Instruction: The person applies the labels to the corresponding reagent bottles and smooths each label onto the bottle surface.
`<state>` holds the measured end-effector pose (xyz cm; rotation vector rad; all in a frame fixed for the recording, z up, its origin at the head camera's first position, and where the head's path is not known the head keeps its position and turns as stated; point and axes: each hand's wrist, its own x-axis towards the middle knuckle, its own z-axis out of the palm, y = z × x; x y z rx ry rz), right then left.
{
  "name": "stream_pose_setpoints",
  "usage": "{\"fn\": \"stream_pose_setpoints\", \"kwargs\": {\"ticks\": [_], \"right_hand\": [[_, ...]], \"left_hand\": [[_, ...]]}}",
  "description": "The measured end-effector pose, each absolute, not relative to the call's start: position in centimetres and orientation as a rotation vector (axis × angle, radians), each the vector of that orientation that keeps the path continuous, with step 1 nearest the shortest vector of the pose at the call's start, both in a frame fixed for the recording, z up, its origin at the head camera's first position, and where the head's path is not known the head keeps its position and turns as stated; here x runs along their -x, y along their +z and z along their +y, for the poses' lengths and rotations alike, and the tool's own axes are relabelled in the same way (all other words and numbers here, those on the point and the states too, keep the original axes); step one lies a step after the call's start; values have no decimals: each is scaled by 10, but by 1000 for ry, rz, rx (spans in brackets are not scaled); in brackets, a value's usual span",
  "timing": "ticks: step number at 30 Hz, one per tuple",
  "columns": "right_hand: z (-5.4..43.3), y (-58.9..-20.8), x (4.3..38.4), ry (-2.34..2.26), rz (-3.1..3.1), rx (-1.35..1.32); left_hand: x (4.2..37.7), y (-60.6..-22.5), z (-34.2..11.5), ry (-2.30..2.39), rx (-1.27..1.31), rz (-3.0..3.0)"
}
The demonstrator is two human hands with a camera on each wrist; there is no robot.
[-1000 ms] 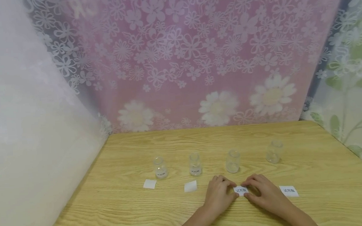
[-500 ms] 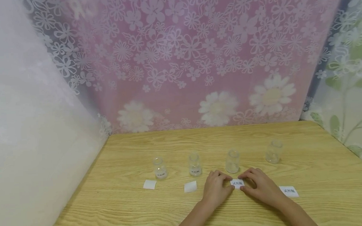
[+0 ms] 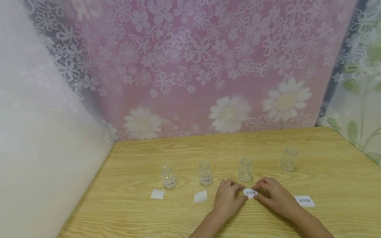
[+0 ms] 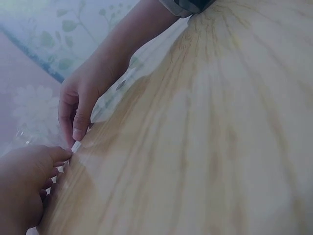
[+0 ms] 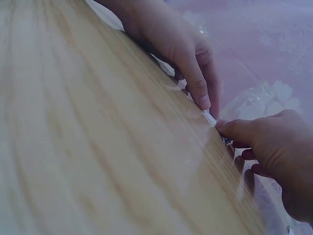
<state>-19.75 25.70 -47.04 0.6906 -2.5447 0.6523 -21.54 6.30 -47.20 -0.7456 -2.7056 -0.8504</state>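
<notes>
A small white paper label (image 3: 250,193) with dark printed characters is stretched between both hands, near the table's surface. My left hand (image 3: 226,199) pinches its left end between thumb and fingers. At the right end, my right hand (image 3: 275,197) holds it the same way. Just beyond the hands stands a clear glass bottle (image 3: 245,170) with no label visible on it. Both wrist views show the label edge-on, as a thin white strip (image 4: 76,146) between the fingertips. Another printed label (image 3: 304,201) lies on the table beside my right wrist.
Two glass bottles, one at far left (image 3: 169,177) and one left of centre (image 3: 205,173), carry printed labels low down. A fourth-position bottle (image 3: 288,159) stands back right. Two blank white paper pieces (image 3: 157,194) lie on the wooden table (image 3: 124,221). Patterned curtains surround it.
Both hands have moved the label slightly away from the body and a little left, closer to the bottle. Over the last half second they have stayed nearly still.
</notes>
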Motion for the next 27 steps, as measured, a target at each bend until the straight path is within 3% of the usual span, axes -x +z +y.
{"fn": "stream_pose_setpoints", "kwargs": {"ticks": [27], "right_hand": [[257,-469,201,545,-2402,-818]], "left_hand": [[217,-473,62,-813,812,-2664]]}}
